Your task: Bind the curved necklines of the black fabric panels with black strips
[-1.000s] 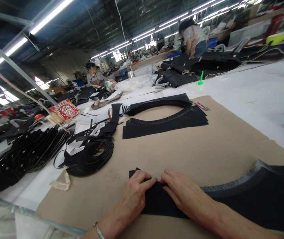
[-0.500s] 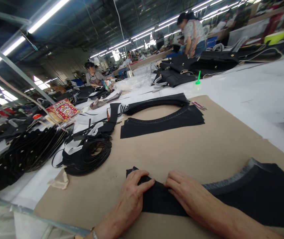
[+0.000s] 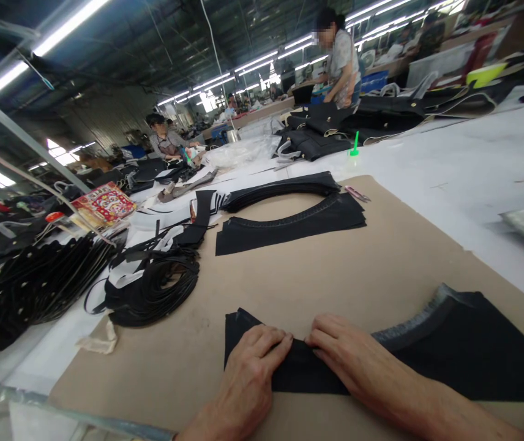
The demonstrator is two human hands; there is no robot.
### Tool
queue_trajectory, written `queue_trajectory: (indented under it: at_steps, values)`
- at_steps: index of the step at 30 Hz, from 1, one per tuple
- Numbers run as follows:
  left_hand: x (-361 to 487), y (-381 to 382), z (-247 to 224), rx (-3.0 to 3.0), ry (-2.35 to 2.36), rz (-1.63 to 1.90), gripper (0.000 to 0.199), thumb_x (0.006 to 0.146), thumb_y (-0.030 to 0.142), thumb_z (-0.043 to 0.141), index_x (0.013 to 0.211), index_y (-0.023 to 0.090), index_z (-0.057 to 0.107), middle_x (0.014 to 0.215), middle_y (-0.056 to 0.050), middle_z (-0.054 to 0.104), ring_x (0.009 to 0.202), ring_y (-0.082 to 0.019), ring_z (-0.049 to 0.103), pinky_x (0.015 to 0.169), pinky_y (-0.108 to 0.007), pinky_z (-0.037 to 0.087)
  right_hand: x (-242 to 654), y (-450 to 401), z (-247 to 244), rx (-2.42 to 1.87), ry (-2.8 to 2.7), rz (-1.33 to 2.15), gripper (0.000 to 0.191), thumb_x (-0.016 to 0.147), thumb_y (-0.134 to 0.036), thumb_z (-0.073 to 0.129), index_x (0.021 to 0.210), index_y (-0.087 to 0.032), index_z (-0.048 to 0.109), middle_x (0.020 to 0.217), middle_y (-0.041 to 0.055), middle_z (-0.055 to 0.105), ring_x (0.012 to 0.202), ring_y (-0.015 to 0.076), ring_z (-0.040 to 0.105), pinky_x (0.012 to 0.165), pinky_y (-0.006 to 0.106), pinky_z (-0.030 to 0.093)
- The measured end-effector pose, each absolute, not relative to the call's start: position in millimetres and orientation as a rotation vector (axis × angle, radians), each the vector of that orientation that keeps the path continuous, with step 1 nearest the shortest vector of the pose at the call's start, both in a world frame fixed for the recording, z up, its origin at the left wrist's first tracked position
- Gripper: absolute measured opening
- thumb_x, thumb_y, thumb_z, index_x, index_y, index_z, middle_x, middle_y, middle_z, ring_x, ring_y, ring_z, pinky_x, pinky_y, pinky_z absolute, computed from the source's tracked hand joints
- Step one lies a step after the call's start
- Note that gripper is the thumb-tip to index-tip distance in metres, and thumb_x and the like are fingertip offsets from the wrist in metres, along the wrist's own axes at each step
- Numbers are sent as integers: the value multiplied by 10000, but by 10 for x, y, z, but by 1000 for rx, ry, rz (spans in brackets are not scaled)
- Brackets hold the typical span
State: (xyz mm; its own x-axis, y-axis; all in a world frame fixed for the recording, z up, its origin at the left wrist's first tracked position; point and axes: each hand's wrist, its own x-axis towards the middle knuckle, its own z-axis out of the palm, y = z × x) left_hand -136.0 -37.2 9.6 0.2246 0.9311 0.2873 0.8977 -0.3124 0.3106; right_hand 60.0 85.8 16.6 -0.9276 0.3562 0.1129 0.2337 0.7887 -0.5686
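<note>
A black fabric piece (image 3: 468,355) with a curved cut-out lies flat on brown paperboard (image 3: 225,282) in front of me. Grey, glue-like residue marks the folded strip along its curve. My left hand (image 3: 255,361) presses on the narrow left part, thumb and fingers closed at the upper edge. Close by on the same edge, my right hand (image 3: 344,349) pinches the fabric with bent fingers, its forearm crossing the piece. Both fingertips' undersides are hidden. Further back, more black curved pieces (image 3: 289,229) lie stacked, with pink-handled thread snips (image 3: 357,194) beside them.
A coil of black strips (image 3: 165,288) and a pale cloth scrap (image 3: 99,339) lie at left. A green-tipped bottle (image 3: 354,147) stands on the white table (image 3: 436,165). Black bag parts (image 3: 317,138) are heaped behind. A co-worker (image 3: 340,64) stands at the back; another person (image 3: 165,138) works at left.
My left hand has slid right along the fabric's edge, closer to my right hand, uncovering more of the left end. The view has shifted slightly, and the standing co-worker's arms have moved.
</note>
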Motion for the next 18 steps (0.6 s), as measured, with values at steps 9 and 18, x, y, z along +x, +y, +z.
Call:
queue_trajectory:
  at_steps: [9, 18]
  values:
    - [-1766, -354, 287, 2419, 1846, 556, 436, 888, 51, 414, 1177, 279, 649, 1127, -29, 665, 1062, -194, 559, 1051, -479, 365, 362, 686, 125, -571, -2761, 821, 184, 939, -68, 429, 896, -169, 577, 953, 60, 543, 886, 222, 516, 807, 388, 455]
    - [-1289, -420, 68, 2193, 1897, 759, 451, 887, 37, 370, 1252, 172, 597, 1065, -89, 640, 978, -222, 551, 855, -385, 502, 349, 716, 61, -490, -2733, 789, 194, 935, -48, 426, 920, -167, 579, 944, 58, 547, 881, 218, 509, 817, 390, 444]
